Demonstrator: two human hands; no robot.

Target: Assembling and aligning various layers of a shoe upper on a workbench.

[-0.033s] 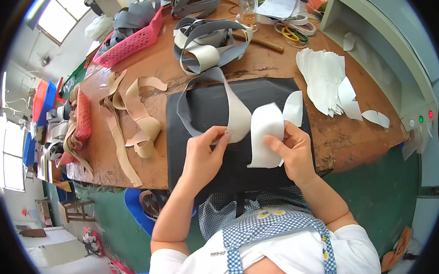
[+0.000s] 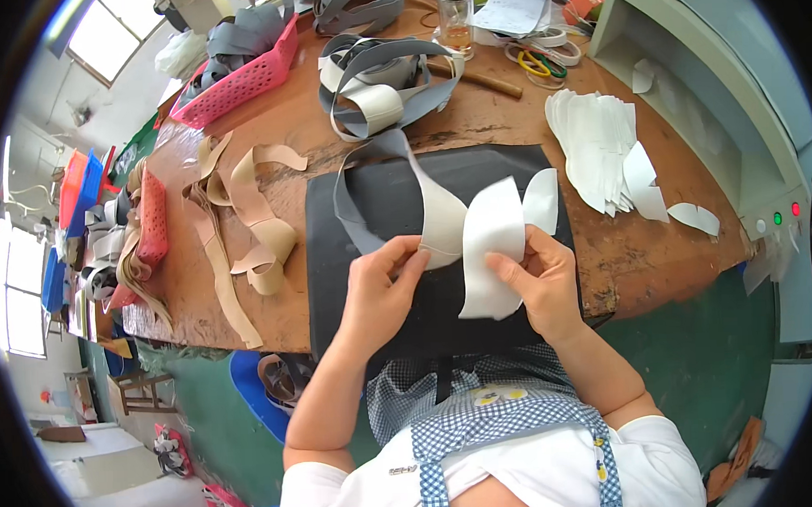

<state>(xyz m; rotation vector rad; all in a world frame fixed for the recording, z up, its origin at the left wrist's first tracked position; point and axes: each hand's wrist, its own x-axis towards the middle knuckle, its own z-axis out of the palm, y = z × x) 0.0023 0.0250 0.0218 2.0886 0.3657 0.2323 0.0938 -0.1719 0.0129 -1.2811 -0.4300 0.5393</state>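
Note:
My left hand (image 2: 385,285) is closed, pinching the lower end of a looped strip (image 2: 442,218) between thumb and fingertips. The strip is cream on one face and grey on the other. In my right hand (image 2: 547,275) is a curved white sheet piece (image 2: 495,241), gripped at its right edge with the thumb on top. This sheet hangs close beside the strip's cream end; whether they touch I cannot tell. Both hands are over a black mat (image 2: 439,310). Another white piece (image 2: 540,195) shows just beyond my right fingers.
To the right lie a fanned stack of white pieces (image 2: 590,149) and loose white pieces (image 2: 694,218). Tan strips (image 2: 266,227) lie left. Farther back are coiled grey-cream strips (image 2: 378,107), a pink basket (image 2: 239,85), a glass jar (image 2: 455,19) and scissors (image 2: 538,63). A machine housing (image 2: 714,109) borders the right.
The white sheet in my right hand has straightened and spread taller, its top and bottom edges reaching farther. Both hands keep their hold, nearly in place.

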